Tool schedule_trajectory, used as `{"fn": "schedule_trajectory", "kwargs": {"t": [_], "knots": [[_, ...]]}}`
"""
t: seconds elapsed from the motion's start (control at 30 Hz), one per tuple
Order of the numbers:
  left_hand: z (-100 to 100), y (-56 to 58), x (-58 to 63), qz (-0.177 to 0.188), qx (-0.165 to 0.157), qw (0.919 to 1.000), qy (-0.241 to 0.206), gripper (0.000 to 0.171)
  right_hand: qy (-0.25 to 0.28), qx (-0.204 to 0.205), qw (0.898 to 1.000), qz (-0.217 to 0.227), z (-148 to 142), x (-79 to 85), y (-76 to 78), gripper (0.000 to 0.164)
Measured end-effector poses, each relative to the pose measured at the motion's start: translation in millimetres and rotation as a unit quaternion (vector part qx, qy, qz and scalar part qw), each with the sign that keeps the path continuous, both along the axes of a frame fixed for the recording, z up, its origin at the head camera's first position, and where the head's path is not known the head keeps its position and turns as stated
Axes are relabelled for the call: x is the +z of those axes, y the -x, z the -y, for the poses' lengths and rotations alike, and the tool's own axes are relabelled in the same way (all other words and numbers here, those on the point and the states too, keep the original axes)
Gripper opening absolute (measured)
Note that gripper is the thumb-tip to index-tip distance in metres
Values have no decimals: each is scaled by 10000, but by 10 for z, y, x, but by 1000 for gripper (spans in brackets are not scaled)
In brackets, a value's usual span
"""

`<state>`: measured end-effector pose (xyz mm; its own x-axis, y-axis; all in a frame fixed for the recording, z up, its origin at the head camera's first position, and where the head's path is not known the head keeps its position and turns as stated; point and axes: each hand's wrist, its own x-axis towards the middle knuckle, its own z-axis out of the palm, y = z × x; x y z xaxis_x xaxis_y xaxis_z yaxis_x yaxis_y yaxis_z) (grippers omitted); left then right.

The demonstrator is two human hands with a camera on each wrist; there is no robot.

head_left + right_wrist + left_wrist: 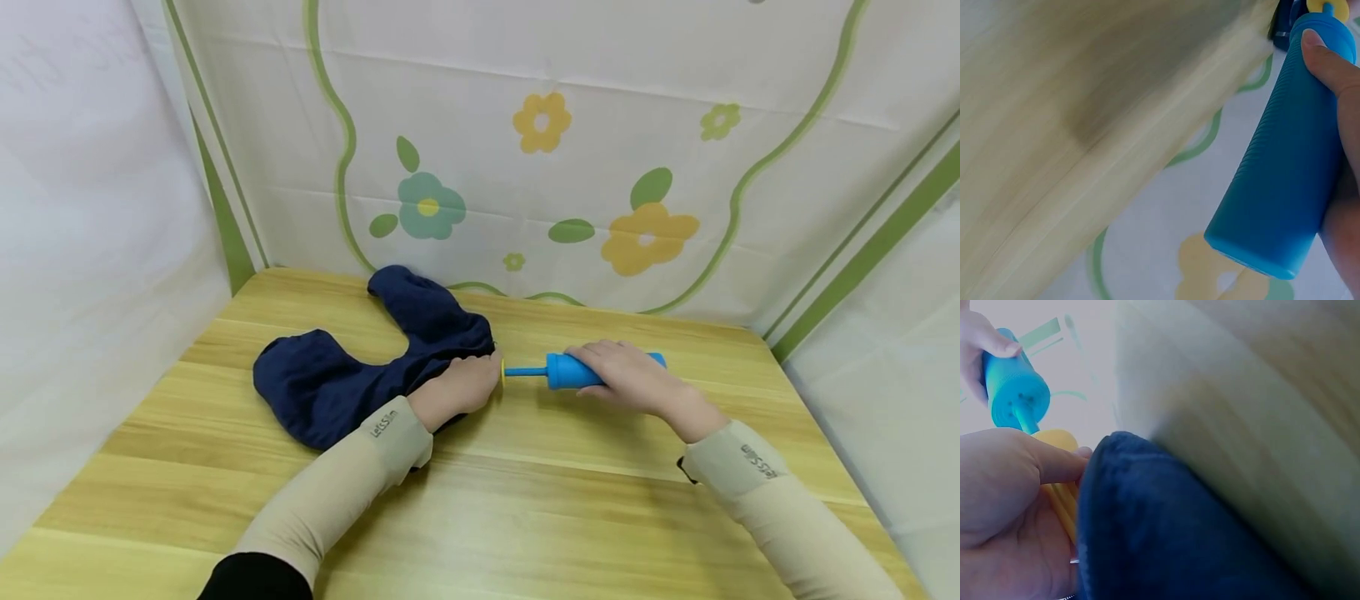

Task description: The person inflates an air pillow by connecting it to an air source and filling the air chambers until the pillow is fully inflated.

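Observation:
A navy blue U-shaped neck pillow (322, 387) lies on the table. At its right edge my left hand (468, 382) grips the yellow end (1063, 503) of a blue hand pump, right beside the pillow's fabric (1147, 512). From that yellow end a thin blue rod (527, 372) runs to the pump's cylinder (566, 372), so part of the rod shows between my two hands. My right hand (630, 375) wraps round the cylinder, thumb along its side in the right wrist view. The pillow overlaps the left fingertips in the left wrist view.
The wood-grain table (525, 517) spreads under both arms. Behind it hangs a white cloth (480, 142) printed with flowers and green lines. More white cloth stands along the left and right sides.

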<state>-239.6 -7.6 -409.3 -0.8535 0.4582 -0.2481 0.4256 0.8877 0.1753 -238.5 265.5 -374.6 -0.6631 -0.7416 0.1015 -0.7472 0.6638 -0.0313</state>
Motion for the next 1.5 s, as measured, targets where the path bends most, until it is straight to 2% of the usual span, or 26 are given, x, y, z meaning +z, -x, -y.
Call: {"fn": "schedule_trajectory", "kwargs": {"t": [0.2,0.37,0.57,0.7,0.83,0.93,1.03,1.17,1.27,1.5], "knots": [[2,14,-21,29,62,10000,-8,51,66,-265,9996,-50,-308,58,1,65],[7,22,-40,15,93,9999,-34,47,189,-458,9987,-87,-522,105,6,65],[-7,3,-5,41,70,10000,-38,43,107,-663,9977,-71,-648,121,10,65],[-28,-2,3,71,69,9999,-36,46,167,-567,9981,-164,-655,112,17,65],[-45,0,-9,90,90,9999,-45,45,407,-200,9981,-418,-637,72,27,63],[-45,-1,-17,40,115,9999,-23,37,561,61,9970,-527,-564,15,43,63],[-51,-5,-26,-64,124,9999,56,29,705,34,9964,-470,-418,-59,42,63],[-78,-22,-28,-110,124,9997,204,39,846,-52,9953,-471,-177,-143,40,63],[-88,-30,-19,-103,108,9997,217,46,833,-6,9945,-635,12,-168,41,62],[-99,-15,-22,-130,154,9997,130,24,533,-146,9938,-961,452,-227,-2,60]]}}
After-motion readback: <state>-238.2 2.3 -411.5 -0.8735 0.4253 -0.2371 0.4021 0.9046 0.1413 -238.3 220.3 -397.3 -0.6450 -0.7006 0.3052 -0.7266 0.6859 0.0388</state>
